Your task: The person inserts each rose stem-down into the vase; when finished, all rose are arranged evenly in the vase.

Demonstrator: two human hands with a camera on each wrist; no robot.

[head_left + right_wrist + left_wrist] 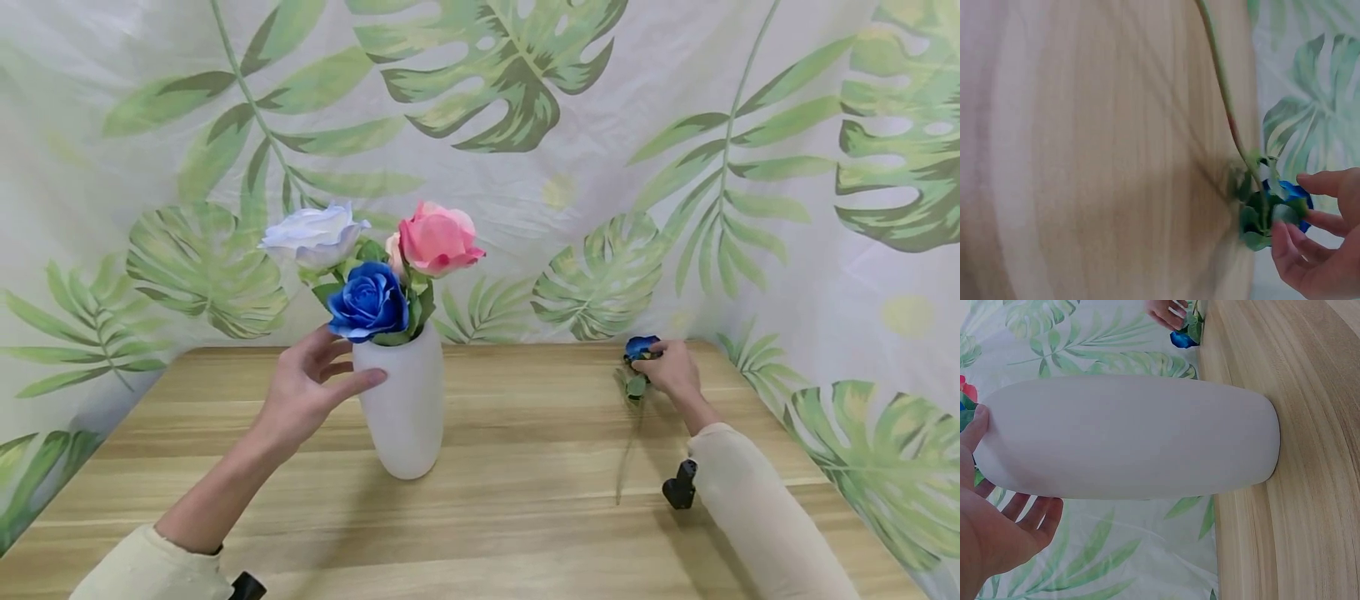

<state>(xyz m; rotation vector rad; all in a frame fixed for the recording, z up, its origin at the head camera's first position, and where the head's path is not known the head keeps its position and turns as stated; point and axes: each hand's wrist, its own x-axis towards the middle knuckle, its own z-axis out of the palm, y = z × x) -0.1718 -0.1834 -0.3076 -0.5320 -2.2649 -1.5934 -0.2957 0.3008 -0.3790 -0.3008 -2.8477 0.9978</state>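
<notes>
A white vase (405, 408) stands upright on the table, holding a white rose (315, 236), a blue rose (369, 302) and a pink rose (438, 239). My left hand (303, 387) grips it near the rim, thumb on the front; in the left wrist view the other fingers (1050, 515) lie along its opposite side. At the far right of the table, my right hand (671, 371) pinches a second blue rose (641, 347) just below its bloom. Its long stem (1219, 75) points back toward me, with a shadow beside it in the right wrist view. Fingers partly hide that bloom.
The wooden table (517, 500) spreads out beneath both hands. Behind it hangs a leaf-printed cloth (517, 192), close to the table's back edge. A black device (680, 485) sits at the right wrist and another (247, 586) at the left.
</notes>
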